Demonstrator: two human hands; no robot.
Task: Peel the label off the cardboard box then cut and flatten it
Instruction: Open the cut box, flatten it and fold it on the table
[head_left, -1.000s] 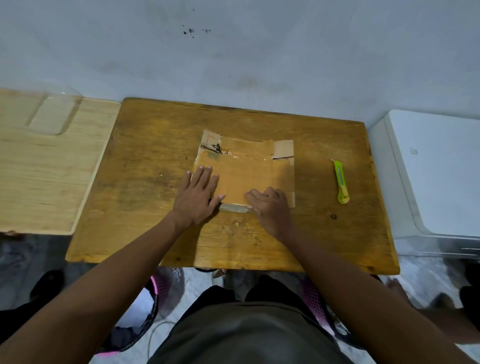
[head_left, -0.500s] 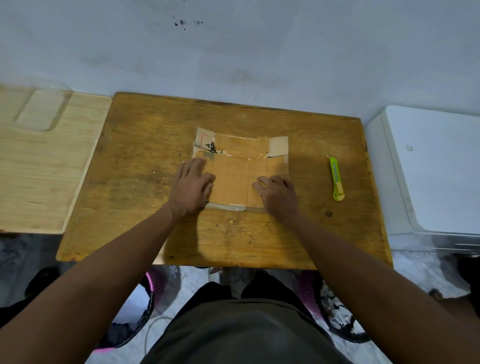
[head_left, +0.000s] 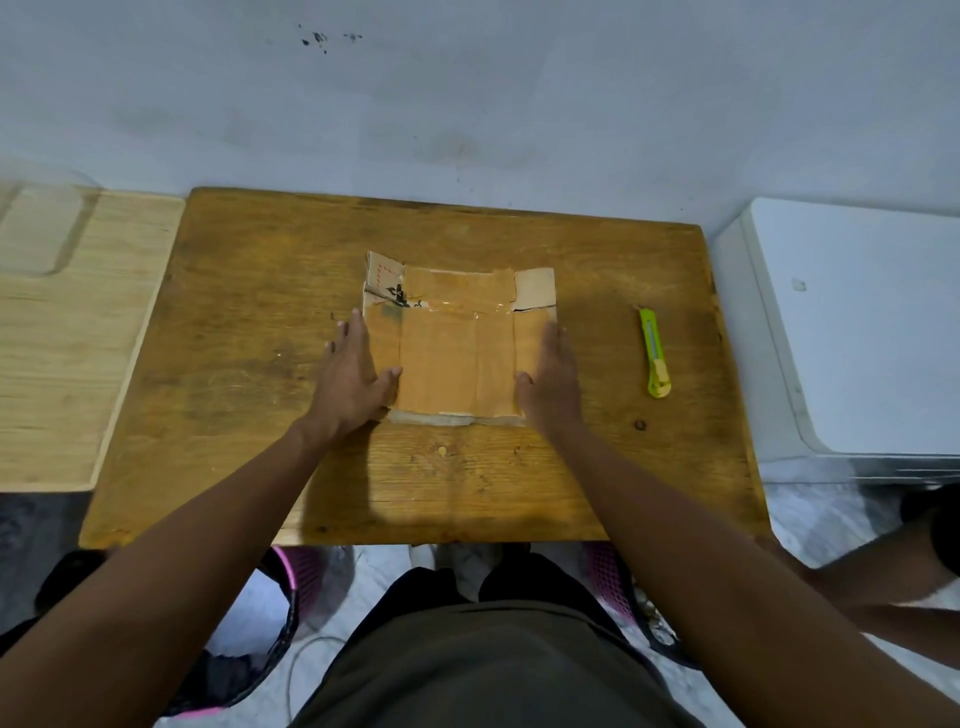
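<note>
The cardboard box (head_left: 457, 345) lies pressed flat near the middle of the table (head_left: 249, 332), a little closer to the far edge than to the near one. Strips of clear tape cross its top face, and its far-left flap carries a black printed mark and some red dots (what the print says is too small to read). A paler flap sits at its far-right corner, with a dark slit just below it.

The left hand (head_left: 349, 379) rests palm down on the box's left edge, fingers straight and close together, the thumb stretched out onto the cardboard. The right hand (head_left: 551, 382) lies along the box's right edge, fingers straight and together; it seems to stand partly on its side, though the angle makes that hard to judge. Neither hand curls around anything.

A green and yellow utility knife (head_left: 653, 352) lies on the table well to the right of the box, near the right edge, untouched. A pale wooden board (head_left: 67, 332) adjoins the table's left edge, and a white appliance (head_left: 857, 327) stands beyond its right edge.
</note>
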